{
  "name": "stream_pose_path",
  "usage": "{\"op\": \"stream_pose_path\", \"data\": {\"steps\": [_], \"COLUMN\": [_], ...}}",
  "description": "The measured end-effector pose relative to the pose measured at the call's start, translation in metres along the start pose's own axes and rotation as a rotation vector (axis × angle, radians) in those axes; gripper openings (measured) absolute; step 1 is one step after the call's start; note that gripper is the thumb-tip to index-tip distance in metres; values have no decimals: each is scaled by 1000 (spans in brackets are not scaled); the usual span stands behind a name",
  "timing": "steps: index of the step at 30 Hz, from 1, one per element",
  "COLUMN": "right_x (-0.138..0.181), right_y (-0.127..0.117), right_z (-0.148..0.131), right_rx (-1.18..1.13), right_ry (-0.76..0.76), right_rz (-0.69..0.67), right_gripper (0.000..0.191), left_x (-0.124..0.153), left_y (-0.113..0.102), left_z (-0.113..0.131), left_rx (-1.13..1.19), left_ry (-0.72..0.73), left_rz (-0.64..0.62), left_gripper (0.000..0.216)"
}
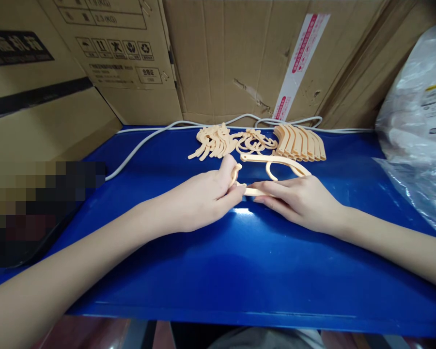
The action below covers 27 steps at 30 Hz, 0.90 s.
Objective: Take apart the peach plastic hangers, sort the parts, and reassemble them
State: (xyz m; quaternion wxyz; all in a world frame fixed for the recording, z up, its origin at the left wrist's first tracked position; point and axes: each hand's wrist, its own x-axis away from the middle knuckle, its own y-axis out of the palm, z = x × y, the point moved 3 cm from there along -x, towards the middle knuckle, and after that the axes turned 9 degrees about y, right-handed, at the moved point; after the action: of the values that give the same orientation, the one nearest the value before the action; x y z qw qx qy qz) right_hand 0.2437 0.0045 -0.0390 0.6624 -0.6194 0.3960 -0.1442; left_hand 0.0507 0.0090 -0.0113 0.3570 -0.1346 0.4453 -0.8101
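Observation:
My left hand [207, 196] and my right hand [298, 201] meet at the middle of the blue table [240, 271]. Both pinch small peach plastic parts: the left fingers close on a curved hook piece [236, 173], the right fingers press on a flat bar piece [255, 192] lying on the table. Just behind lies a peach plastic hanger with a hook [276, 165]. Further back sit a pile of small peach hook parts [214, 141], a tangle of rings and hooks [254, 141], and a stack of flat peach arms [300, 143].
Cardboard boxes [210, 58] wall the back and left of the table. A white cable [148, 140] runs along the back edge. A clear plastic bag [417, 121] stands at the right. A blurred dark area [29, 213] lies at the left.

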Motion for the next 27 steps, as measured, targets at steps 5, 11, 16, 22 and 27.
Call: {"op": "stream_pose_path", "data": {"steps": [5,11,16,22,27], "right_x": [0,0,-2,-1,1], "right_y": [1,2,-1,-1,-1], "right_z": [-1,1,3,5,2], "right_rx": [-44,-7,82,119,146], "right_ry": [-35,-68,-183,-200,-202], "right_rz": [-35,-85,-96,-47,26], "right_gripper": [31,33,37,37,35], "left_x": [-1,0,0,-1,-1], "left_y": [-2,1,0,-2,1], "left_z": [-4,-7,-6,-12,-8], "left_rx": [12,-46,-9,-137,-212], "left_ry": [92,55,81,23,17], "left_rz": [28,-3,-12,15,-61], "left_gripper": [15,29,29,28,29]}}
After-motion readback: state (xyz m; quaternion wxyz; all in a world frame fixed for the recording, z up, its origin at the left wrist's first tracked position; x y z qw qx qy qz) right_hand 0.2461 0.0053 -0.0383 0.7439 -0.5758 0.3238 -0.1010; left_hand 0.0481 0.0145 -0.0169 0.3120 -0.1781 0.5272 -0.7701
